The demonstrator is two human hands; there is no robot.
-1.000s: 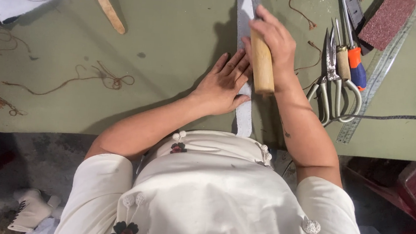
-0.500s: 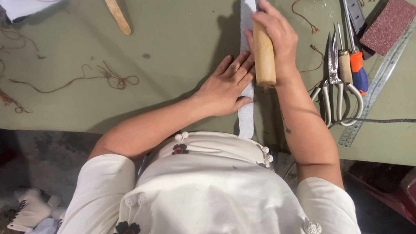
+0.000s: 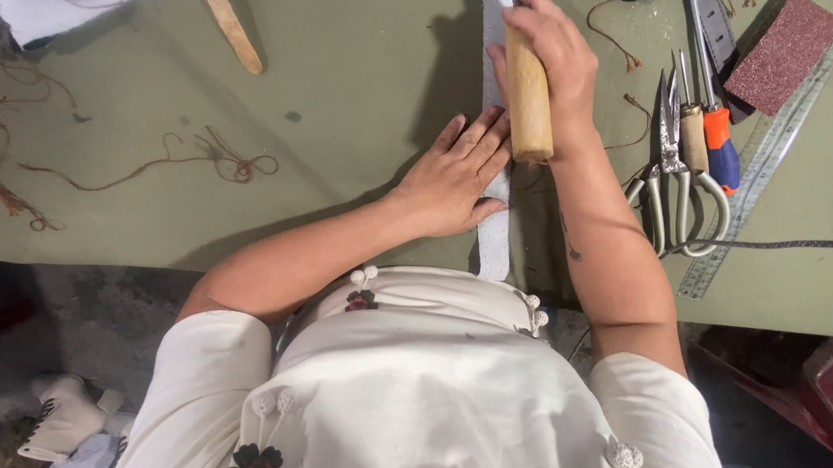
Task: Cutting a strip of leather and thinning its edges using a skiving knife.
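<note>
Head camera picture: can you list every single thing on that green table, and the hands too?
grey strip: one, pale grey, runs down the table's middle to its near edge
wooden handle: one, tan, over the strip
scissors: one pair, silver, right of the forearm
screwdriver: one, orange and blue handle, beside the scissors
sanding block: one, dark red, top right
ruler: one, clear, right side
wooden stick: one, tan, top left
threads: several, brown, left side
table: one, green
left hand: flat on the strip
right hand: gripping the handle
</note>
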